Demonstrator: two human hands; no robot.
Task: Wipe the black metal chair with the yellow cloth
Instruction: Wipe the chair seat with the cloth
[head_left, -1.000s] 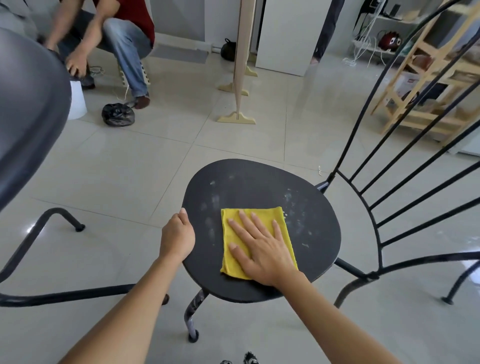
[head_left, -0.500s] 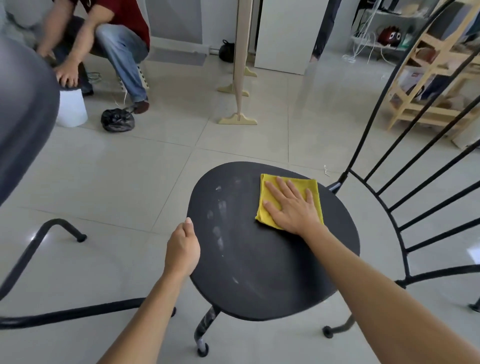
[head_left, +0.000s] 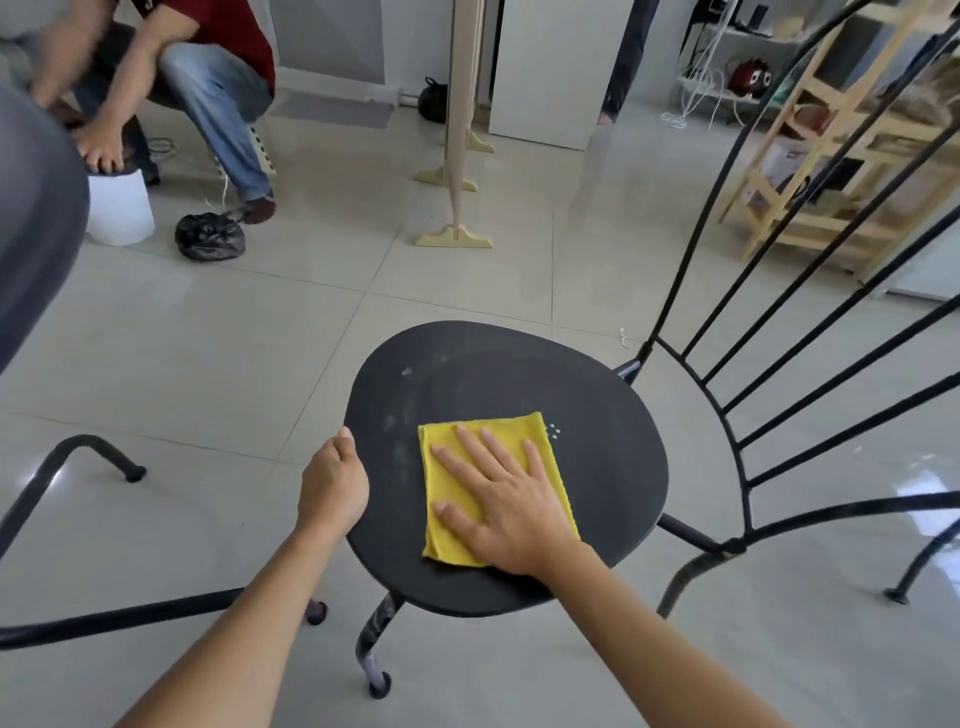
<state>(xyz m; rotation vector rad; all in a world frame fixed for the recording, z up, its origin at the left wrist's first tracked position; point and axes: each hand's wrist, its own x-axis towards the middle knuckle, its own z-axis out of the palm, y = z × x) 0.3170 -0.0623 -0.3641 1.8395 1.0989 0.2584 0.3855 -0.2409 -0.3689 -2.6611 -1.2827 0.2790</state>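
Down on the round seat of one black metal chair (head_left: 597, 467), saw one yellow cloth (head_left: 441, 478), folded into a neat block and lying flat a bit toward the near side. Counted two bare hands. Found the right hand (head_left: 509, 514) laid flat on top of the cloth, palm down, all five fingers (head_left: 467, 457) spread out wide and holding nothing, just pressing. Found the left hand (head_left: 332, 488) at the left rim of the seat, curled tight round the edge, thumb on top, the other fingers tucked under and hidden.

Spotted a few tiny white specks (head_left: 555, 431) on the seat just beside the far right corner of the cloth, plus some pale dusty smears to the left of it. Saw thin black bars (head_left: 779, 332) fanning up on the right for the chair back.

Noticed one more chair (head_left: 31, 249) on the left, dark and big, cut off by the edge, both chairs standing on the shiny tiled floor (head_left: 208, 364).

Farther off, counted one other person (head_left: 208, 78) sitting low in blue jeans and a red top, hands down on one white tub (head_left: 119, 208). Saw one black bag (head_left: 210, 236) just beside that tub. Saw one tall wooden stand (head_left: 457, 156) near the middle and one wooden shelf (head_left: 831, 171) on the right, too blurry to count the stuff on it.
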